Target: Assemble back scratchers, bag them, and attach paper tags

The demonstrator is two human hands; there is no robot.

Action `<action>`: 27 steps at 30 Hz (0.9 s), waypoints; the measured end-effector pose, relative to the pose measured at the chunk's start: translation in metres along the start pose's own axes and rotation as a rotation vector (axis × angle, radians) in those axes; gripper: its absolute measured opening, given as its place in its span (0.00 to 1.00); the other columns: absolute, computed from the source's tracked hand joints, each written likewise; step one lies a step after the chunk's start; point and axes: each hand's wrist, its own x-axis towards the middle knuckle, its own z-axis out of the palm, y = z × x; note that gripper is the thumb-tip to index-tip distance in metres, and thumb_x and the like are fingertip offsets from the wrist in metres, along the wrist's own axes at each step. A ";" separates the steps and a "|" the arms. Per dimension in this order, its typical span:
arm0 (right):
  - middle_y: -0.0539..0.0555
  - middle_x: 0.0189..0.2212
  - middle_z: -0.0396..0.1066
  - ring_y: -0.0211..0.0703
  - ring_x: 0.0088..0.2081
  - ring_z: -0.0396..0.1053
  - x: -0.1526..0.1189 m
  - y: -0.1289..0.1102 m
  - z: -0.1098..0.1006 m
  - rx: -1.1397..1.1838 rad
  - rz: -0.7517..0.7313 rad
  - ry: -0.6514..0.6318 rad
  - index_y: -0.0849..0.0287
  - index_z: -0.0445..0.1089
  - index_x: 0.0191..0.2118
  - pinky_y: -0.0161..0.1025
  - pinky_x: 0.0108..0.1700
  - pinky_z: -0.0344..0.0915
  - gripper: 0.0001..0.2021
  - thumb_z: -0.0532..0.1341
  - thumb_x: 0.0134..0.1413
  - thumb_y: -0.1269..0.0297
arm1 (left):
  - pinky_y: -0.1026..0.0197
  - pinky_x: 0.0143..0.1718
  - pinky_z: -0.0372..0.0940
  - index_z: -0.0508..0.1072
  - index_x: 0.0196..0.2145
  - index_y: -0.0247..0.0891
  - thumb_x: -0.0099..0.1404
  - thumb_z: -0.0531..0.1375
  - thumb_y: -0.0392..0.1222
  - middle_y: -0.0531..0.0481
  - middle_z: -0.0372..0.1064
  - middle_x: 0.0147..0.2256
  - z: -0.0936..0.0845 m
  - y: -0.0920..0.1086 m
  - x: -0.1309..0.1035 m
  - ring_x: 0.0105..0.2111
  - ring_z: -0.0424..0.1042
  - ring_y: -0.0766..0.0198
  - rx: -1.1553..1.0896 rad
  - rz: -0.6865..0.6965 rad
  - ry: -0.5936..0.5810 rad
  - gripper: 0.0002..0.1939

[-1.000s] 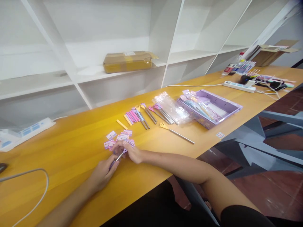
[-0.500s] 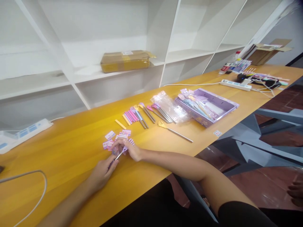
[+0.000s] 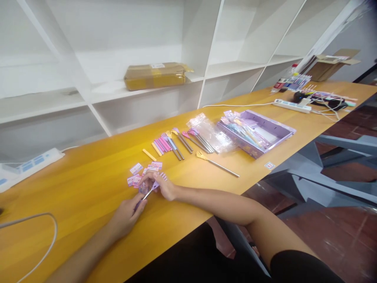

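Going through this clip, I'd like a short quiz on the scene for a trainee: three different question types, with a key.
1. True or false: the yellow-headed back scratcher lying apart from the others is outside the purple tray.
2. Where is the taped cardboard box?
A) on the floor
B) on a white shelf
C) under the clear bag
3. Fill in: the handle end of the purple-headed back scratcher is held in the person's ____.

Key: 1 true; 2 B; 3 left hand.
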 end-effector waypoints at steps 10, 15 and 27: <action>0.52 0.31 0.64 0.35 0.28 0.60 -0.001 -0.005 0.001 -0.016 -0.036 0.052 0.64 0.76 0.43 0.33 0.28 0.58 0.37 0.44 0.76 0.35 | 0.59 0.34 0.63 0.69 0.38 0.42 0.80 0.47 0.53 0.52 0.71 0.29 0.000 0.001 0.001 0.28 0.71 0.58 0.000 0.009 0.000 0.18; 0.52 0.31 0.64 0.35 0.28 0.60 -0.001 -0.004 0.002 -0.002 -0.058 0.057 0.64 0.77 0.43 0.33 0.27 0.57 0.35 0.44 0.77 0.37 | 0.59 0.33 0.62 0.68 0.38 0.42 0.80 0.47 0.54 0.53 0.70 0.29 0.000 0.001 0.001 0.27 0.70 0.59 -0.016 0.009 -0.001 0.19; 0.52 0.31 0.64 0.35 0.28 0.59 -0.002 -0.007 0.002 -0.027 -0.004 0.057 0.63 0.75 0.41 0.34 0.28 0.57 0.38 0.43 0.74 0.32 | 0.59 0.35 0.63 0.69 0.37 0.41 0.79 0.48 0.53 0.51 0.72 0.30 -0.001 0.002 0.002 0.29 0.71 0.58 -0.012 0.013 0.007 0.19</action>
